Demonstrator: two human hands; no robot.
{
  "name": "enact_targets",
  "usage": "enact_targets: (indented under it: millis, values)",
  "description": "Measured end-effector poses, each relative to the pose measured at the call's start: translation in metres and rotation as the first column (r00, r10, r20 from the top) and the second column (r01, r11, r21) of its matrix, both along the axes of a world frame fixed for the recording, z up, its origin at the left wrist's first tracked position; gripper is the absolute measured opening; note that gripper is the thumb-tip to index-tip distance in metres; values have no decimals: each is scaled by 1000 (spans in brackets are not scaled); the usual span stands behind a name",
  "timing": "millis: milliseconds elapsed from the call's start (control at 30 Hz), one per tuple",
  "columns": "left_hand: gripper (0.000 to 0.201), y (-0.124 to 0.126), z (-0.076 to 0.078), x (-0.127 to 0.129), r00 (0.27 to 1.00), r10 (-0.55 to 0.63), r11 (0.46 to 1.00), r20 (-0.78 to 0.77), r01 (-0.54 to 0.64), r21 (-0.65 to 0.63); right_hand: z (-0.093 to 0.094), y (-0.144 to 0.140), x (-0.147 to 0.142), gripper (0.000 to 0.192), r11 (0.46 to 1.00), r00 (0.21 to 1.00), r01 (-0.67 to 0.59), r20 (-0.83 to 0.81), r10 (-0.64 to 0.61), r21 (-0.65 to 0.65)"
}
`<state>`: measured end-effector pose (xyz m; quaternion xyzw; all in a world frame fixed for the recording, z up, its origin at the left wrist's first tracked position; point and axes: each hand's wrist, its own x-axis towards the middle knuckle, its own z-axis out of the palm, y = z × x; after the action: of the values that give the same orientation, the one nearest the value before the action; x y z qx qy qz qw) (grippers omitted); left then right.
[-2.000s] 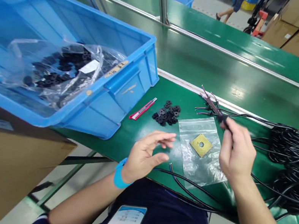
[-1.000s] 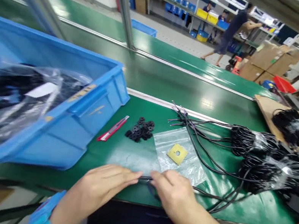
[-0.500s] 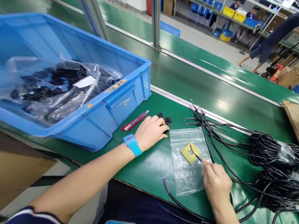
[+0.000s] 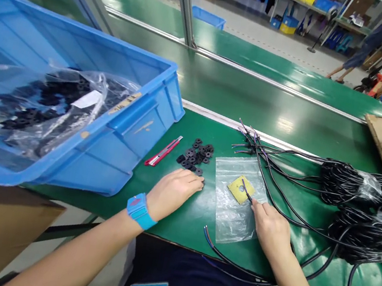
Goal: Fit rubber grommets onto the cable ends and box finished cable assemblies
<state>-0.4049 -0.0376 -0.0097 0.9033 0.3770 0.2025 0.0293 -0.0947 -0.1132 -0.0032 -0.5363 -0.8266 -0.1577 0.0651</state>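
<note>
My right hand (image 4: 272,227) is closed on a black cable (image 4: 249,197). Its thin wire end lies over a yellow square pad (image 4: 237,184) with a hole in its middle. Under the pad is a clear zip bag (image 4: 233,227), flat on the bench. My left hand (image 4: 175,190), with a blue wrist strap (image 4: 141,210), rests near the bench top, fingers drawn together. A small black ring shows partly at its fingertips. Just beyond that hand lies a pile of small black rings (image 4: 196,155). A red utility knife (image 4: 163,151) lies left of the pile.
A large blue bin (image 4: 142,127) at left holds bagged black parts (image 4: 55,94). Coiled black cables (image 4: 356,231) lie at right, their split ends (image 4: 250,141) reaching toward the middle. More cable ends (image 4: 213,238) lie near the front edge. A metal post (image 4: 186,4) stands behind.
My left hand has drawn back toward me from the black rings, uncovering the pile, with a small dark piece at its fingertips. My right hand still holds the cable over the yellow pad.
</note>
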Motion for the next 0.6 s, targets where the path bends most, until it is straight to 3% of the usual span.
enact_targets:
  millis: [133,300,367,433,500,533,600]
  values:
    - [19,2,4,1,995,67,995,-70,-72,-63,1,-1,-4,22,999,999,32,-6,-32,23]
    - [24,4,5,5,987,102,983,-121,-118,-138,11,-6,-10,25,996,997,-67,42,65,57]
    - [26,3,7,6,993,103,979,-60,-112,-172,14,-7,-10,22,993,995,-93,42,91,71]
    - [25,-1,11,7,985,133,965,113,-103,-241,17,-8,-9,22,988,994,-105,-29,109,117]
    - [22,-9,17,11,906,215,921,365,-64,-385,23,-10,-8,25,979,970,-99,-204,135,179]
    - [23,-14,20,13,827,280,874,487,-10,-486,27,-13,-9,28,976,938,-89,-314,148,197]
    - [31,-25,26,21,617,453,720,644,173,-672,38,-19,-12,31,977,842,-81,-512,172,196]
